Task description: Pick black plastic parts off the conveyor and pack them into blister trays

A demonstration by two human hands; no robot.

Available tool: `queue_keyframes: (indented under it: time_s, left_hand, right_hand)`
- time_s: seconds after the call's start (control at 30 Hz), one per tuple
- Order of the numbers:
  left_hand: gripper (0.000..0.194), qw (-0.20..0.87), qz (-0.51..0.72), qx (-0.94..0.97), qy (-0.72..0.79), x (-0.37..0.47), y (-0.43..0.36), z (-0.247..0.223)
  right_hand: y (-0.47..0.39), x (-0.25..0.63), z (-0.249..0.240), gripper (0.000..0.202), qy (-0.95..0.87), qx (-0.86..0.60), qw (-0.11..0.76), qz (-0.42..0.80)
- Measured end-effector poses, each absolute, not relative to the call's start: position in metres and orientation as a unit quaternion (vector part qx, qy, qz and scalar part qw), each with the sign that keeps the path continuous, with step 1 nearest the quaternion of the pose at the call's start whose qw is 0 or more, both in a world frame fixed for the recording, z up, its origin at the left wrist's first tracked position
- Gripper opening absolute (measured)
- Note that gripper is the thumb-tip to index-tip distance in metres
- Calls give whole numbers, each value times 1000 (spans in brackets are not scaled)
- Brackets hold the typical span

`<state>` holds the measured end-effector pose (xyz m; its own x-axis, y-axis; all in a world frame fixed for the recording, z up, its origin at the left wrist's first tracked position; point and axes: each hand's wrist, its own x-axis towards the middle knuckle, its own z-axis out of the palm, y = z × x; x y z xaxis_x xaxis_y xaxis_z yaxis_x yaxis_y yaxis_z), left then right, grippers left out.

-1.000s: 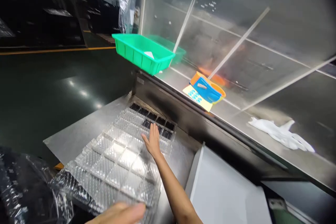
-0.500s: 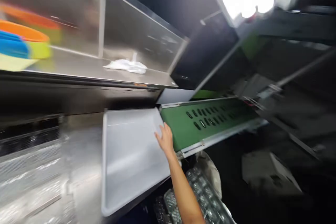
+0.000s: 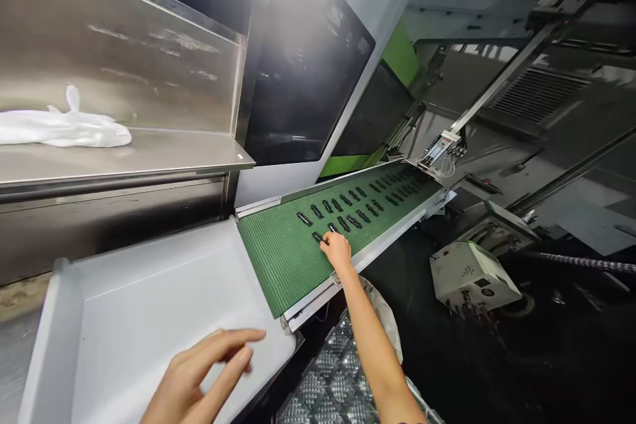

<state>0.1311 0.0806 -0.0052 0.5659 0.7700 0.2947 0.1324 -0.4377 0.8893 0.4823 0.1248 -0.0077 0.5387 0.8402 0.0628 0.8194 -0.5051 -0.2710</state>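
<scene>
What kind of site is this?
Probably a factory floor, beside a moulding machine: a ribbed green conveyor belt carries rows of small black parts, and a metal-framed pneumatic-looking arm hangs over its far end.

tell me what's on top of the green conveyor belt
The green conveyor belt carries small black parts in two rows; far ones blur together. The right hand is over the near end and hides what lies under its palm.
</scene>
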Motion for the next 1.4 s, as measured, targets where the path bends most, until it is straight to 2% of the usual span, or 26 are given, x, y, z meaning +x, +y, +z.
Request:
queue_keyframes:
  time_s: [0.1, 0.17, 0.27, 0.37, 0.47, 0.57, 0.7, 0.83, 0.9, 1.0, 1.1, 1.27, 1.33, 1.4]
  left_hand:
    - [33, 332, 421, 798, 274, 181, 111, -20]
    - [45, 311, 390, 819, 283, 201, 125, -38]
    - [38, 413, 298, 809, 295, 208, 133, -60]
    - [38, 549, 282, 710, 339, 197, 126, -63]
    - [41, 659, 341, 552, 380, 177, 112, -49]
    - [49, 747, 406, 390, 354, 153, 97, -32]
    - [41, 746, 508, 272, 334, 119, 81, -17]
    - [38, 707, 575, 224, 344, 86, 70, -12]
    - [38, 703, 581, 220, 346, 70, 63, -12]
    - [42, 682, 586, 243, 365, 47, 50, -12]
    - [46, 660, 580, 263, 399, 21, 39, -13]
    - [39, 673, 519, 296, 436, -18, 25, -12]
    - [37, 698, 496, 301, 420, -28, 20, -12]
    - [37, 721, 497, 277, 396, -34, 15, -12]
  right_hand:
    - [111, 449, 0, 14, -578, -792, 157, 123]
    - [104, 425, 3, 12, -650, -715, 156, 202]
    - [115, 411, 10, 19, -694, -652, 156, 263]
    - [151, 429, 16, 20, -637, -718, 192, 204]
    - [185, 460, 22, 24, -542, -801, 219, 128]
    - [196, 474, 29, 26, -496, -828, 236, 116]
    - [179, 426, 30, 25, -519, -789, 287, 161]
    - [126, 308, 12, 43, -594, -666, 347, 290]
    - [94, 246, -1, 38, -576, -514, 442, 456]
    - [61, 178, -15, 31, -529, -419, 488, 553]
    - [49, 149, -17, 26, -591, -425, 473, 496]
    - [55, 146, -10, 39, -828, -372, 343, 241]
    - [59, 144, -8, 32, -863, -324, 316, 224]
    - [61, 140, -8, 30, -859, -299, 325, 259]
